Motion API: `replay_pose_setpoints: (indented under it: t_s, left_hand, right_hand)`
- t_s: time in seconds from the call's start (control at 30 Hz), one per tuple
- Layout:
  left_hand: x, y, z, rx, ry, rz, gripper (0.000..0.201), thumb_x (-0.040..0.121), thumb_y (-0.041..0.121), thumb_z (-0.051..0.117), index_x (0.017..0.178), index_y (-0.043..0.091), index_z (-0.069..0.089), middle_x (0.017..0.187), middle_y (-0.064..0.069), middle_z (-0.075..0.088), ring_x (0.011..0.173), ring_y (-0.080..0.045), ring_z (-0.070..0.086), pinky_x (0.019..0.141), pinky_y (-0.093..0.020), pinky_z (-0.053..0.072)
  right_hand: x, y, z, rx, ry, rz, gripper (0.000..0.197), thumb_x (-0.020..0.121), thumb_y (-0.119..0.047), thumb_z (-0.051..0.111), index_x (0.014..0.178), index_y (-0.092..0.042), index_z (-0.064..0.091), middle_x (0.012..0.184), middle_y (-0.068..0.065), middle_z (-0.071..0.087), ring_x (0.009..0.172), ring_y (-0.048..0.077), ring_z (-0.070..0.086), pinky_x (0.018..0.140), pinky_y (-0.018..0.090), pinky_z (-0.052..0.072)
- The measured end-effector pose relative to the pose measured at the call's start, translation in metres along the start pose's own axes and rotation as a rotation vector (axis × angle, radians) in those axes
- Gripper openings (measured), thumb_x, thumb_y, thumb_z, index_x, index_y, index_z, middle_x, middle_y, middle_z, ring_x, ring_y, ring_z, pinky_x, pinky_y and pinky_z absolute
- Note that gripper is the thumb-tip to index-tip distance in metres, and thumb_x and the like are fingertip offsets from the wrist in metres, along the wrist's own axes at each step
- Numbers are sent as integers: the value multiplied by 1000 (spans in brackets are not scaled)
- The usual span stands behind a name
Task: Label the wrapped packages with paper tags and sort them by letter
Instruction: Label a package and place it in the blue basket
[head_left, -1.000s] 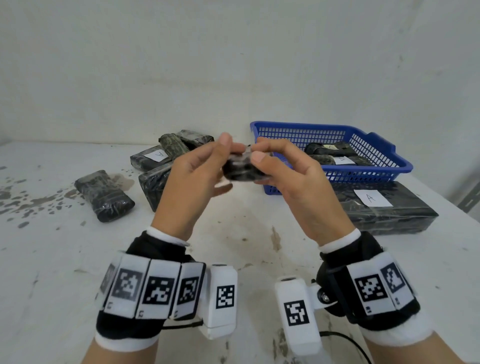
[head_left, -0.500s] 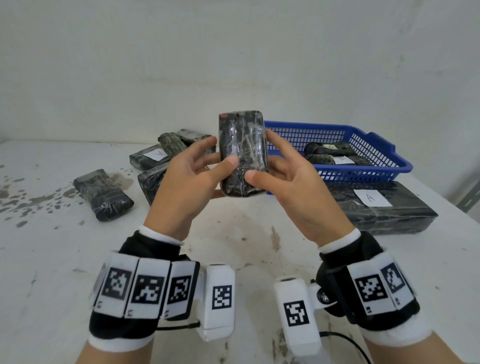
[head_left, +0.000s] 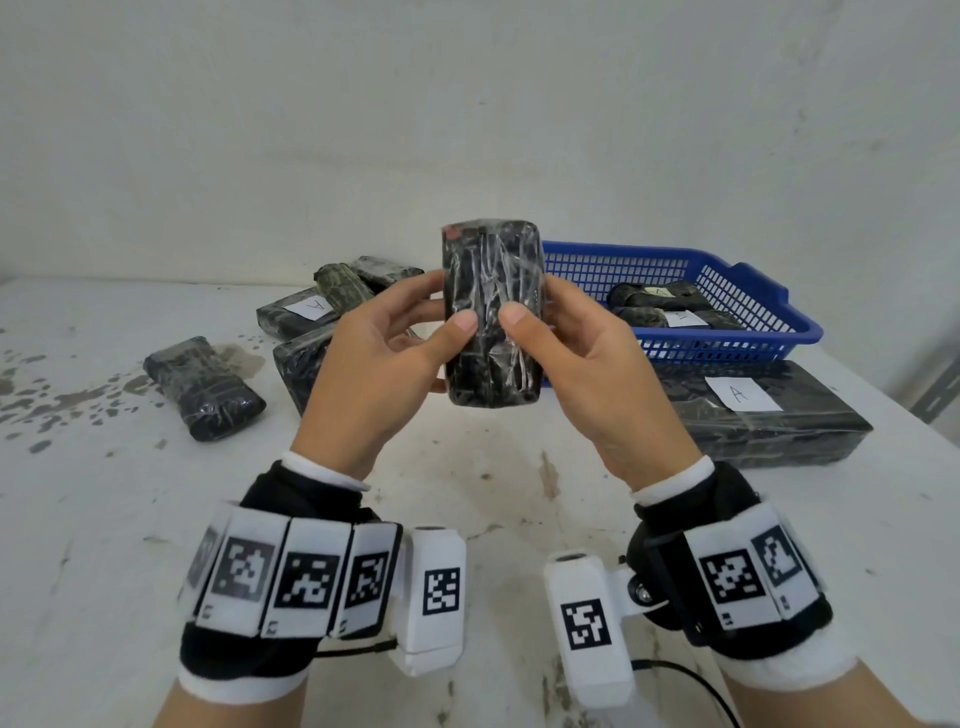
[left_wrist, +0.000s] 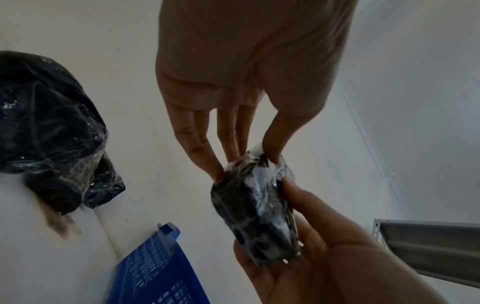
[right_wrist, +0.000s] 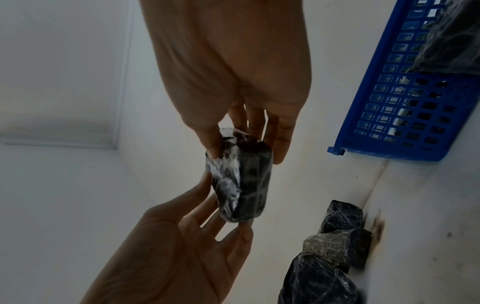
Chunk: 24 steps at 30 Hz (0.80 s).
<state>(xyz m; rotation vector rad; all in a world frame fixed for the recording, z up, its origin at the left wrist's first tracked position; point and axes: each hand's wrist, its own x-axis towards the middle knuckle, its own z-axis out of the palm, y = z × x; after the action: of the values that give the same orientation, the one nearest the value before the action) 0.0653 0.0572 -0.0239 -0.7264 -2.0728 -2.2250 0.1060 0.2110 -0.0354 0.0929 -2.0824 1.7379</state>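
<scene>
White, stained surface (head_left: 467, 519) against a plain white wall. Blue basket (head_left: 769, 343) at 2 o'clock has a few wrapped packs inside, and a long black pack with an "A" tag (head_left: 740, 394) sits just in front of it. More dark packs are piled at 11 o'clock, one loose pack (head_left: 205, 387) at 9. Both hands are raised mid-frame: left hand (head_left: 371, 374) and right hand (head_left: 597, 379) each pinch the untagged wrapped package (head_left: 491, 317) upright, thumbs on its front, fingers behind.
</scene>
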Motion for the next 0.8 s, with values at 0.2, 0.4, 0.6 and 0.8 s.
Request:
replay_pose_setpoints:
  t_s: [0.2, 0.4, 0.6, 0.8]
  left_hand:
    - [-1, 2, 1, 34, 32, 17, 20, 89, 21, 66, 105, 33, 61, 76, 20, 70, 60, 5, 64, 50, -13, 49]
    - [-2, 3, 3, 72, 71, 44, 24, 89, 26, 66, 112, 30, 63, 86, 12, 70, 62, 2, 63, 52, -17, 51]
    - [-2, 2, 3, 93, 86, 52, 23, 86, 35, 66, 108, 31, 63, 91, 5, 72, 74, -9, 67, 56, -24, 55]
    - [-2, 0, 2, 131, 98, 71, 27, 87, 35, 66, 113, 30, 63, 92, 2, 71, 74, -18, 68, 69, -39, 59]
  right_hand:
    - [-1, -1, -1, -6, 11, -9, 36, 96, -38, 63, 130, -25, 61, 107, 3, 75, 103, 19, 71, 98, 52, 53]
    - [-2, -6, -2, 19, -22, -8, 44, 96, -37, 59, 138, -25, 54, 101, 4, 78, 96, 10, 73, 89, 26, 55]
    - [-3, -9, -1, 16, -33, -9, 40, 98, -32, 58, 137, -23, 56, 101, 4, 77, 95, 8, 73, 82, 16, 54]
    - [-4, -7, 0, 14, -29, -29, 27, 97, -35, 60, 124, -32, 62, 102, 10, 75, 87, 25, 73, 75, 35, 60]
